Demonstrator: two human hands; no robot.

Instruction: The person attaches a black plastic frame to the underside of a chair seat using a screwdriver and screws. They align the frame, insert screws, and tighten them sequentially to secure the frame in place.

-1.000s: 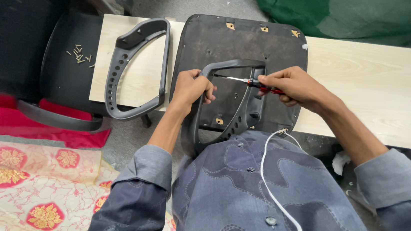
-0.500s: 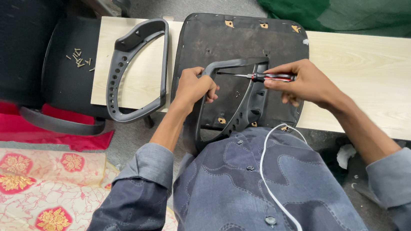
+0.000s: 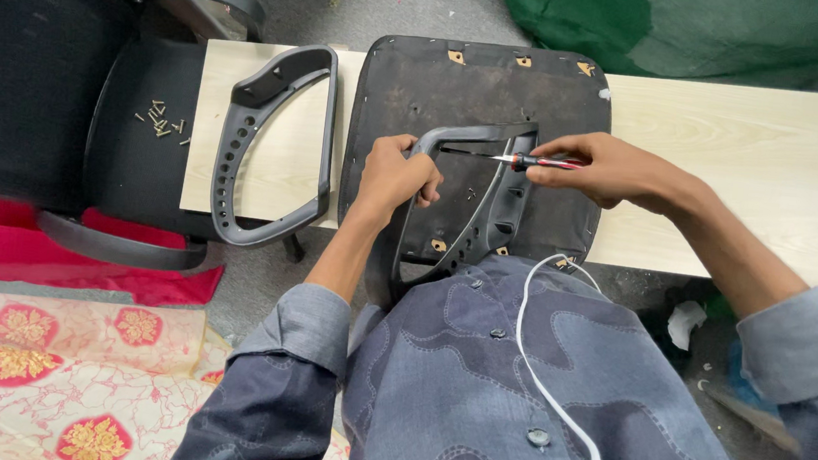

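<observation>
Your left hand is closed around the top corner of the grey armrest lying on the upturned black seat pan, which sits across the pale wood desk. Your right hand pinches a red-and-black screwdriver held level, with its shaft running left across the armrest's top bar; I can't tell what the tip touches. A second armrest lies loose on the desk's left end, and small screws sit scattered on the black chair seat beside it.
</observation>
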